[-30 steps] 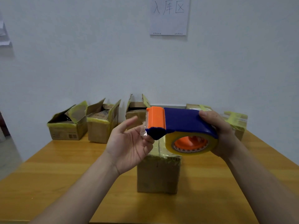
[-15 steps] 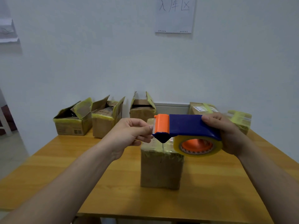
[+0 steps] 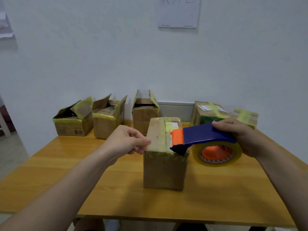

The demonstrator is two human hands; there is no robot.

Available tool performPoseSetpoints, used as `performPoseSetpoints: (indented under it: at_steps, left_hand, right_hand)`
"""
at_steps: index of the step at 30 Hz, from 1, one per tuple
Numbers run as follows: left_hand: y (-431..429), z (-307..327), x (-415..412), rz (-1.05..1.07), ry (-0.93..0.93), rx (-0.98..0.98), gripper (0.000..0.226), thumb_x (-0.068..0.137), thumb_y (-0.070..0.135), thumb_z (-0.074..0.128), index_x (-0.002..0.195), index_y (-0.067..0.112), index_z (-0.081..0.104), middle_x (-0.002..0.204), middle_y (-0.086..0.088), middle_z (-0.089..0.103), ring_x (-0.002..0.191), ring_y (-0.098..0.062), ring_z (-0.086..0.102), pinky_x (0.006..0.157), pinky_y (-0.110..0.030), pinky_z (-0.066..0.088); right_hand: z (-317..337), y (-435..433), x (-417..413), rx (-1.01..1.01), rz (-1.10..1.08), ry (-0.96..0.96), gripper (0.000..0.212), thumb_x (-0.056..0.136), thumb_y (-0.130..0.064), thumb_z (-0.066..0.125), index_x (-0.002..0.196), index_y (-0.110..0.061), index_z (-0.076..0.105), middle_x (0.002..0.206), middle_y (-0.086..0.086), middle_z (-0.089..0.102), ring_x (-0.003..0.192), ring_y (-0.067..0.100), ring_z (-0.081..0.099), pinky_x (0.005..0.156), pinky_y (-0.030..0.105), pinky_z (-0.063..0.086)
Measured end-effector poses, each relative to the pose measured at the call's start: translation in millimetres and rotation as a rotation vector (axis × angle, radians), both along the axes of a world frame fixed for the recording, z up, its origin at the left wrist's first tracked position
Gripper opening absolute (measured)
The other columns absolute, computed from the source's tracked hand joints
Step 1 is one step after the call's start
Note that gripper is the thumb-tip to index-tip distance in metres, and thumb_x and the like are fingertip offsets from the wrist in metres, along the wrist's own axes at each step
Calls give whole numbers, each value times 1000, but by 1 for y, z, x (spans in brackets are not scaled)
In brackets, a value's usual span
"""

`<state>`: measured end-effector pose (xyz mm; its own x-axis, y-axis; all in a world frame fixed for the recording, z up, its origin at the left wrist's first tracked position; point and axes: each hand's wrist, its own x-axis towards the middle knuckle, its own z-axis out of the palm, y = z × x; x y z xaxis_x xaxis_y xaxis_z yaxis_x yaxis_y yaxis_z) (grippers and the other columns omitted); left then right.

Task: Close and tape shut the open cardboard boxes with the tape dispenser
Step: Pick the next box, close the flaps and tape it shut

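Step in hand: taping the closed box (image 3: 164,170) at mid-bench (image 3: 116,189). Its top flaps are down, seam running front to back.

The right hand (image 3: 240,137) grips the tape dispenser (image 3: 205,135), fingers curled over its blue body. The orange head sits at the box's near top edge.

The left hand (image 3: 128,140) is closed in a thumb-and-forefinger pinch beside the box's top left corner, judged to hold the tape end (image 3: 150,141).

Next move calls for pressing that end onto the cardboard, then drawing the dispenser along the seam.

Three open boxes (image 3: 108,120) wait at the rear.

The clear strip is hard to make out. The right thumb is hidden.
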<state>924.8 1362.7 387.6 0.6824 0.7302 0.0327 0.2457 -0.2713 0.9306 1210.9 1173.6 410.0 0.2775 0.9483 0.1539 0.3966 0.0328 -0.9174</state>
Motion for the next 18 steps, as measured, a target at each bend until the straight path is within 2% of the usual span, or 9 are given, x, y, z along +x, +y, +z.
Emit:
performPoseSetpoints:
  at_steps: [3,6,8,12,14,18]
  left_hand:
    - [0,1,2,1,59,47,19,86,24,83,82,6,81,78,-8,78,66,-14,71,57,-22,49]
    - [0,1,5,8,104,123,19,87,26,83,83,8,80,76,-4,79,68,-15,73,56,-21,50]
    - [-1,0,7,13,130,176,19,86,28,83,83,10,80,75,-2,78,68,-15,75,57,-21,51]
    - [-2,-6,10,33,169,264,18,86,33,83,80,15,80,71,1,77,67,-12,75,64,-26,56]
    - [-2,-7,10,45,197,309,19,87,35,82,79,19,79,69,3,77,67,-9,75,64,-25,55]
    - [-1,-8,8,51,214,330,19,89,35,80,80,19,78,67,3,76,66,-8,74,64,-25,54]
  right_hand:
    - [2,1,0,-30,-16,-11,87,61,-69,75,97,10,68,90,26,69,76,28,66,62,20,55]
    - [5,3,-2,-17,-48,-67,99,53,-79,77,96,10,68,93,32,65,76,30,63,62,20,53]
    - [6,3,-5,6,-73,-97,102,53,-80,77,95,12,66,92,35,62,76,34,61,61,23,51]
    - [11,3,-14,26,-56,-157,73,68,-66,68,84,5,72,82,30,65,68,30,60,62,30,47]
    - [12,5,-17,31,-46,-182,69,72,-64,67,80,4,73,78,31,63,64,30,57,63,33,44]
    - [16,8,-26,47,-28,-200,44,82,-49,65,65,-8,72,61,13,61,54,17,53,55,21,42]
